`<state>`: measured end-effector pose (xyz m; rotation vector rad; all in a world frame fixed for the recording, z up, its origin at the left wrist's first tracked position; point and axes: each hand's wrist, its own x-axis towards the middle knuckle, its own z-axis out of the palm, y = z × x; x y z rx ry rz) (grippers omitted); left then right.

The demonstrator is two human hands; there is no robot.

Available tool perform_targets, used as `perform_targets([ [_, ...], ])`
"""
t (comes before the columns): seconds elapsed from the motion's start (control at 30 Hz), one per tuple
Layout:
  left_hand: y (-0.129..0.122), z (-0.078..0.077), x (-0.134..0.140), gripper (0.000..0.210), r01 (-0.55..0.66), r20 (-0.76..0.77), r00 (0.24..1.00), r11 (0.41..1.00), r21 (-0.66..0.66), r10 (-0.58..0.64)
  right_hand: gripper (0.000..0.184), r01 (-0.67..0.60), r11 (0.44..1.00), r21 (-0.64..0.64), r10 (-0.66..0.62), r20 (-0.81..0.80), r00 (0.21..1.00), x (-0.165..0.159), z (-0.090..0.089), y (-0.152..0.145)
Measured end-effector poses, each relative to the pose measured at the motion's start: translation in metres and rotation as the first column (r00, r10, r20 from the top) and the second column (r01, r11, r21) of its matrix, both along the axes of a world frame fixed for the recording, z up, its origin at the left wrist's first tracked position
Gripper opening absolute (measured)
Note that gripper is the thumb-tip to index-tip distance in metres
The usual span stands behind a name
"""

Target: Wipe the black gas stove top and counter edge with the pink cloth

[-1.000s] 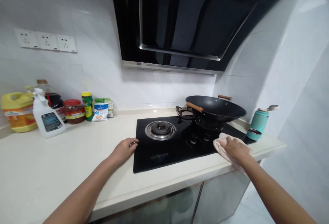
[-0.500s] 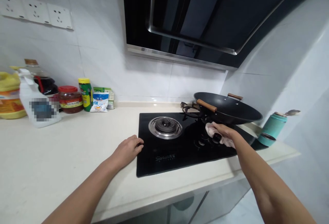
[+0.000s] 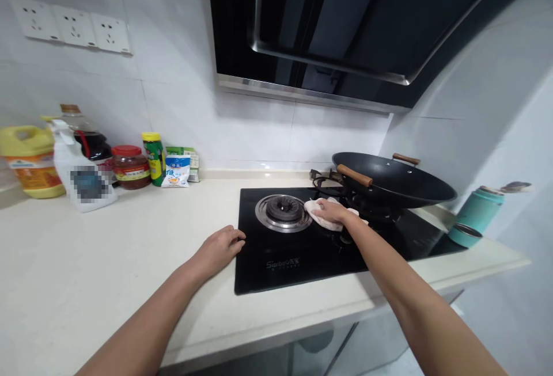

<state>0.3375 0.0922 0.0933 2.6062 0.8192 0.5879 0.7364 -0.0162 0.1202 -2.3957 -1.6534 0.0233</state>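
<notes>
My right hand (image 3: 330, 212) presses a white cloth (image 3: 324, 223) onto the black glass gas stove (image 3: 276, 278), just right of the left burner (image 3: 283, 208). Its fingers close over the cloth, and part of the cloth shows beyond the wrist side. At the stove's left edge rests my left hand (image 3: 222, 248), holding nothing, its fingers loosely bent and the tips touching the glass border. A black wok (image 3: 401, 183) with wooden handles sits over the right burner, behind and to the right of my right hand. The control knobs are partly hidden by my right arm.
A dark range hood (image 3: 319, 30) hangs low above the stove. Along the wall at left stand a white spray bottle (image 3: 82, 174), a yellow jug (image 3: 34, 163), a red-lidded jar (image 3: 130, 168) and seasoning packs (image 3: 177, 170). A teal flask (image 3: 479, 215) stands at the right end.
My right hand has moved left with the cloth, from in front of the wok to beside the left burner. My left hand stays at the stove's edge. The view has shifted slightly.
</notes>
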Motion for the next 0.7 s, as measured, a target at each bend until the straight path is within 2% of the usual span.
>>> perform_targets([
  [0.13,-0.003,0.003,-0.001,0.035,0.008,0.002,1.0,1.0,0.006,-0.008,0.056,0.017,0.993,-0.115,-0.013,0.032,0.999,-0.027,0.003,0.0],
  [0.27,-0.006,0.007,-0.001,0.035,0.001,0.004,1.0,1.0,0.001,-0.001,0.058,-0.045,0.988,-0.145,0.057,0.075,0.996,-0.076,-0.002,-0.022],
  [0.37,-0.005,0.006,-0.001,0.035,0.008,0.051,0.999,1.0,-0.014,-0.007,0.055,-0.181,0.983,-0.038,0.184,0.1,0.978,-0.128,-0.01,-0.047],
  [0.47,-0.002,0.003,-0.002,0.036,0.021,0.094,0.995,1.0,-0.017,-0.019,0.05,-0.364,0.924,0.119,0.358,0.07,0.931,-0.174,-0.017,-0.073],
  [0.53,0.0,0.001,-0.003,0.038,0.021,0.1,0.995,1.0,-0.014,-0.02,0.05,-0.417,0.891,0.181,0.417,0.035,0.908,-0.189,-0.018,-0.085],
  [0.6,0.002,-0.001,-0.003,0.04,0.017,0.102,0.995,1.0,-0.01,-0.015,0.048,-0.375,0.905,0.202,0.376,0.035,0.926,-0.189,-0.017,-0.091],
  [0.7,0.005,-0.001,-0.004,0.041,0.01,0.104,0.995,1.0,-0.025,-0.007,0.045,-0.2,0.966,0.167,0.189,0.079,0.979,-0.168,-0.012,-0.091],
])
